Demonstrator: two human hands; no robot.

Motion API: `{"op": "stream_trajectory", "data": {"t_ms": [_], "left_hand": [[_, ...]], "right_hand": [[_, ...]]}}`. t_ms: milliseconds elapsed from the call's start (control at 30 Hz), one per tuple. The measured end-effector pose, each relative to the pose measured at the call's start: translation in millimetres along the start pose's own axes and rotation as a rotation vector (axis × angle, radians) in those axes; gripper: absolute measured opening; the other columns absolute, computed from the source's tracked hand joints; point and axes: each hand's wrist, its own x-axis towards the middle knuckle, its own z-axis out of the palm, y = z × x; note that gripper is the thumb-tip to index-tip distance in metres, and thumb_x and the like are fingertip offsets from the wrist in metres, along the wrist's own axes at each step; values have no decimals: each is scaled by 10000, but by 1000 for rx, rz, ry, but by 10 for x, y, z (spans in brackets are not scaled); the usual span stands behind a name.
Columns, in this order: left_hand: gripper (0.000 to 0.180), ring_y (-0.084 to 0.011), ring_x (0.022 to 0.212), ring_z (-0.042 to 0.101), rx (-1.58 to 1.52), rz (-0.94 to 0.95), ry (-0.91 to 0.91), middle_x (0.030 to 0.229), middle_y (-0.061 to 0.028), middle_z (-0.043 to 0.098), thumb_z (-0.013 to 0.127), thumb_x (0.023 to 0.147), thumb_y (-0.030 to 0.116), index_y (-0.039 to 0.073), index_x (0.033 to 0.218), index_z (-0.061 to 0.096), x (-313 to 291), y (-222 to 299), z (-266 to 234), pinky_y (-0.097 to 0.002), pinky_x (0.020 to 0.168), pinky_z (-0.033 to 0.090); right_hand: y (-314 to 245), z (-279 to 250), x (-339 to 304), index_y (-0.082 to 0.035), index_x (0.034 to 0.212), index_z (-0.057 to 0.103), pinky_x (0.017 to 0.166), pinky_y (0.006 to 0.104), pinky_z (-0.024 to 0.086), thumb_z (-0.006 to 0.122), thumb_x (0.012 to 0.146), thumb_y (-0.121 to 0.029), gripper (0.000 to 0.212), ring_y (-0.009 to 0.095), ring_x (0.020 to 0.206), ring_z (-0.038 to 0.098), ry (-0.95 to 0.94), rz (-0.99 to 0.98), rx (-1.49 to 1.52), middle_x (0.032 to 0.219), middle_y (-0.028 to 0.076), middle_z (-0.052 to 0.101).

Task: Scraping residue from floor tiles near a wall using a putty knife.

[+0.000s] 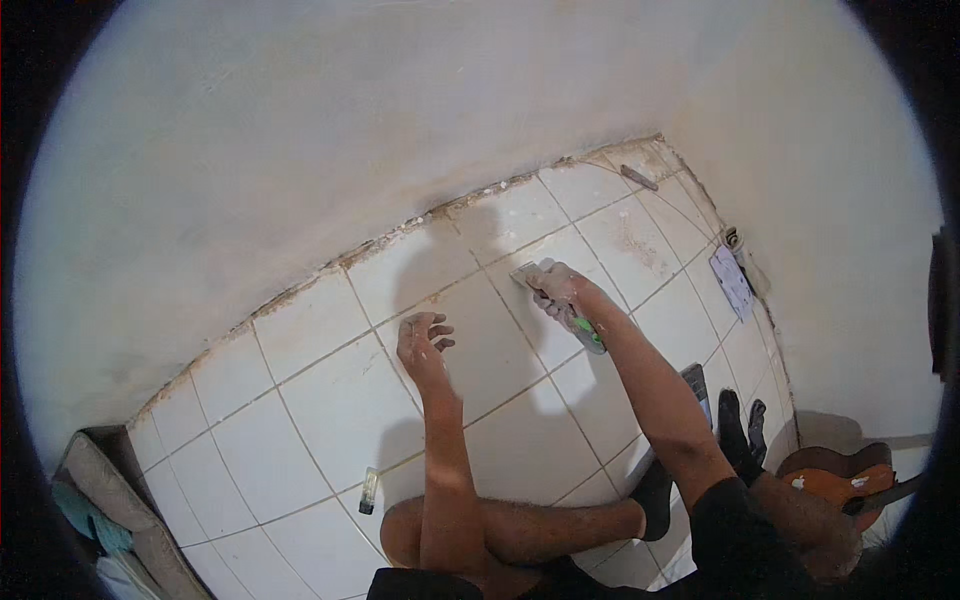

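My right hand is closed around a hand tool that looks like a scraper. Its flat, pale blade points to the upper left, and a green patch shows on the greyish handle near my wrist. Light dust coats the fingers of both hands. To the left, my left hand hovers over the tiles with loosely curled, parted fingers and nothing in them. Beneath both hands spreads a white tiled floor, whose joints are brownish. Whether the blade touches a tile I cannot tell.
A crumbling joint runs along the foot of the pale wall. By the corner lies a small dark tool. Near my knee is a small clear-and-yellow object. Rightward are a patterned packet, a dark device and a guitar; a cushion sits lower left.
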Motion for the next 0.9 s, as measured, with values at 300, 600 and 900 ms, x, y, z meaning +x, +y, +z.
{"op": "stream_trajectory", "data": {"t_ms": [300,600,900], "left_hand": [[150,-181,719,571,5,-15,-2,848,-78,589,528,823,208,72,876,562,-26,27,40,-302,637,425],[176,-178,752,569,4,-8,-30,871,-80,585,516,838,234,74,896,560,-8,10,12,-311,664,424],[190,-180,747,567,6,-7,-30,876,-77,582,515,848,247,68,896,558,-17,-10,0,-309,650,432]], "right_hand": [[-212,90,53,-65,692,456,372,305,334,496,859,-250,252,139,422,409,12,16,124,551,25,415],[-206,84,82,-63,675,449,364,328,324,493,885,-311,328,154,409,409,4,6,63,527,23,401],[-183,90,96,-74,677,462,354,316,304,535,869,-281,292,133,404,385,-62,1,75,534,9,399]]}}
